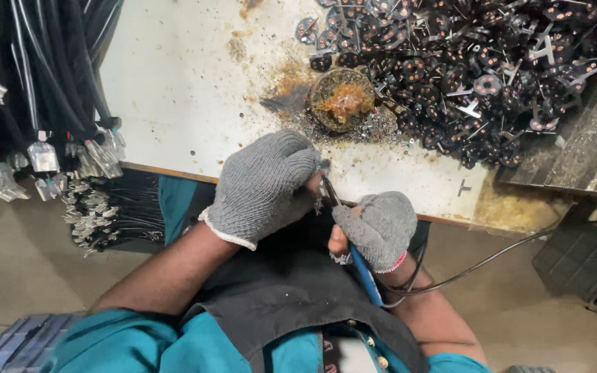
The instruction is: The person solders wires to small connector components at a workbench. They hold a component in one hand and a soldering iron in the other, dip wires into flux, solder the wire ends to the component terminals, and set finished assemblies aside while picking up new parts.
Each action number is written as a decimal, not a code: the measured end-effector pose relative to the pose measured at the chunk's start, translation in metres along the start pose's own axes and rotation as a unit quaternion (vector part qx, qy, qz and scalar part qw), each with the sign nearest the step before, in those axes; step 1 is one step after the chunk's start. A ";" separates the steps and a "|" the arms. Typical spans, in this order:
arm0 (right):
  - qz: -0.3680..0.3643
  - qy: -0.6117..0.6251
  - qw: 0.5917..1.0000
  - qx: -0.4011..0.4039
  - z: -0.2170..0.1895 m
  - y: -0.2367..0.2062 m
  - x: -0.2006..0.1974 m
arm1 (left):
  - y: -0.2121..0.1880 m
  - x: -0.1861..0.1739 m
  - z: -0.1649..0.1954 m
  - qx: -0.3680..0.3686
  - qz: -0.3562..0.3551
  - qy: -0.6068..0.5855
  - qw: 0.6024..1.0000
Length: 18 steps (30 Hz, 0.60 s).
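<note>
Beyond the left hand [264,186], round tin [343,100] of amber paste [345,102].

Blue-handled soldering iron [362,266] slants upward, tip beside a small part [319,202]

both gloved hands [323,204] curled shut, close together, forearms bare

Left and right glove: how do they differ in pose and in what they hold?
The left glove lies higher, knuckles up, its fingertips pinching a small part; the right glove sits lower and fists a blue-handled soldering iron. The left covers the fingers; the right leaves a ringed finger bare. Both are grey knit.
</note>
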State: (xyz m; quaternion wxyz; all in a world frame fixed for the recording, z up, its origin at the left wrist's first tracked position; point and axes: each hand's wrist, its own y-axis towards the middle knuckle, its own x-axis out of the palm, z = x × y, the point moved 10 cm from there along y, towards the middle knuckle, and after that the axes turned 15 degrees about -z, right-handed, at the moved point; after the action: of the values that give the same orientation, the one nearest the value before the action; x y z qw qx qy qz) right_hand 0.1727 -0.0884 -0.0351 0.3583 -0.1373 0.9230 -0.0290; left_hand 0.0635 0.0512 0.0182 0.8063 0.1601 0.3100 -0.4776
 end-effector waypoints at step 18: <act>0.267 0.013 0.963 -0.028 -0.047 -0.003 -0.090 | 0.000 -0.004 0.006 0.004 0.055 0.053 0.997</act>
State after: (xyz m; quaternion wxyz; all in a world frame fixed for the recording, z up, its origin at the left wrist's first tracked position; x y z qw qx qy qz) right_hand 0.2056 -0.0692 0.0588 0.3366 0.1047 0.9313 0.0916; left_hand 0.0640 0.0511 0.0253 0.8132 0.2047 0.3411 -0.4248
